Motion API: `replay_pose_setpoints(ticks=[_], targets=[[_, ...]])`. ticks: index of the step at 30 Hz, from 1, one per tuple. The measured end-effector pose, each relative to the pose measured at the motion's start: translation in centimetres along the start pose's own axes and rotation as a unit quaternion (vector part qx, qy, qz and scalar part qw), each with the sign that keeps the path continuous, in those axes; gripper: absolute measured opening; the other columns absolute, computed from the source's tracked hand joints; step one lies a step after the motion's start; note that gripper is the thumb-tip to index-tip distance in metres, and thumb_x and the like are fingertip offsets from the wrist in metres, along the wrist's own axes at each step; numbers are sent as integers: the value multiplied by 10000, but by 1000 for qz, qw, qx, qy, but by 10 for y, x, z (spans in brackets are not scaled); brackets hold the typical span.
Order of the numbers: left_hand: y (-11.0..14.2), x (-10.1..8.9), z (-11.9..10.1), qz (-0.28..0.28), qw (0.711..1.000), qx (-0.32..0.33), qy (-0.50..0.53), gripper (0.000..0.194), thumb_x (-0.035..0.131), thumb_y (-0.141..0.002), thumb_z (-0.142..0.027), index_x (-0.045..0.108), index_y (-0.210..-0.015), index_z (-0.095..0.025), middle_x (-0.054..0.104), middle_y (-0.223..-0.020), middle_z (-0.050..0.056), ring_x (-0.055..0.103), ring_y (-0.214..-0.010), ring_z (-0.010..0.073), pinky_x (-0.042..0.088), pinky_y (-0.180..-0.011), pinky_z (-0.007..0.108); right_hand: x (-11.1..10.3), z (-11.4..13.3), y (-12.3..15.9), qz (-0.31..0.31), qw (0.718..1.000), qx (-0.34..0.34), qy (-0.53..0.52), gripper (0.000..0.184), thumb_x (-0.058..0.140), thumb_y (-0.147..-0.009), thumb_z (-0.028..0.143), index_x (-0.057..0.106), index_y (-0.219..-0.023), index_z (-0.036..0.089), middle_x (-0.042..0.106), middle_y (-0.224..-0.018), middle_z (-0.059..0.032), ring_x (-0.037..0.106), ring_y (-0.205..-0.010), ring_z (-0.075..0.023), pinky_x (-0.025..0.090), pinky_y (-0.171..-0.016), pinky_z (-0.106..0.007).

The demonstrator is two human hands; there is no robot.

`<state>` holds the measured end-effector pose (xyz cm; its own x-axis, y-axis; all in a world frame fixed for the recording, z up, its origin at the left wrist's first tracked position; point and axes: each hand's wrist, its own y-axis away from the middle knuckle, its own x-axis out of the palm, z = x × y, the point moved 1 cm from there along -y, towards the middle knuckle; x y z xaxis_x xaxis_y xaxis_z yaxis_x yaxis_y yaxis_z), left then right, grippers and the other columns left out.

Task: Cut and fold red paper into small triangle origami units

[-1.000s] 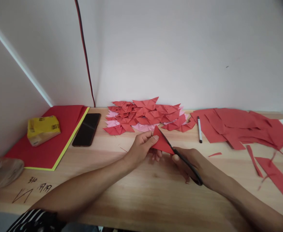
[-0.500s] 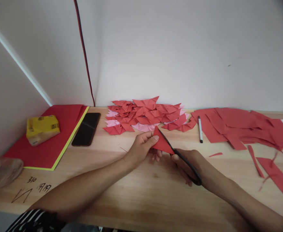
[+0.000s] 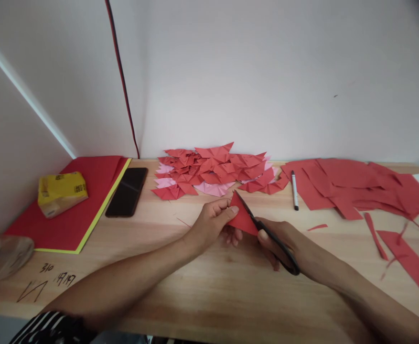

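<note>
My left hand [image 3: 220,220] pinches a triangular piece of red paper [image 3: 243,220] between thumb and fingers, above the middle of the table. Black scissors [image 3: 279,243] are gripped in my right hand [image 3: 281,236], with the thumb on the handle. Their blades lie along the paper's upper right edge, pointing away from me. Whether the blades have paper between them I cannot tell. Just beyond, a pile of folded red and pink paper pieces [image 3: 212,167] rests against the wall.
Red paper sheets [image 3: 349,181] are heaped at the back right, a marker [image 3: 295,191] beside them. Red scraps [image 3: 410,258] lie nearer. Leftward are a phone [image 3: 126,192], large red sheets [image 3: 66,229], a yellow tissue pack [image 3: 63,193] and a clear plastic package [image 3: 6,258].
The scissor blades and the red paper have shifted slightly toward me and to the right. Both hands keep their hold. The whole view has also moved a little.
</note>
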<state>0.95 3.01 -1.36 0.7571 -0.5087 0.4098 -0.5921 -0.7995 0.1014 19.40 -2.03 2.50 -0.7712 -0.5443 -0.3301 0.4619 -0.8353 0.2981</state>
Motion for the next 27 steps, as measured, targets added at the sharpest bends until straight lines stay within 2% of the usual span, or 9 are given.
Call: replay_pose_setpoints(ticks=[9, 20, 27], targets=[[-2, -2, 3, -5, 1000, 2, 9, 262, 570, -894, -388, 517, -808, -146, 627, -537, 3, 541, -380, 90, 396, -380, 162, 6, 1, -4, -34, 999, -23, -18, 439, 400, -970, 499, 470, -656, 200, 500, -476, 32, 425, -442, -105, 327, -466, -240], [-2, -2, 2, -6, 1000, -8, -1, 276, 579, -882, -396, 519, -790, -144, 628, -541, 8, 549, -385, 91, 391, -384, 162, 12, -10, -8, -48, 999, 16, -16, 357, 398, -975, 472, 528, -792, 195, 482, -427, 66, 433, -369, -102, 332, -411, -224], [-3, -4, 3, -5, 1000, -16, -11, 278, 573, -885, -400, 528, -792, -142, 629, -543, 11, 553, -388, 90, 383, -382, 158, 12, -16, -8, -67, 996, 53, 7, 412, 412, -960, 510, 514, -697, 209, 471, -387, 59, 460, -354, -113, 350, -405, -231]])
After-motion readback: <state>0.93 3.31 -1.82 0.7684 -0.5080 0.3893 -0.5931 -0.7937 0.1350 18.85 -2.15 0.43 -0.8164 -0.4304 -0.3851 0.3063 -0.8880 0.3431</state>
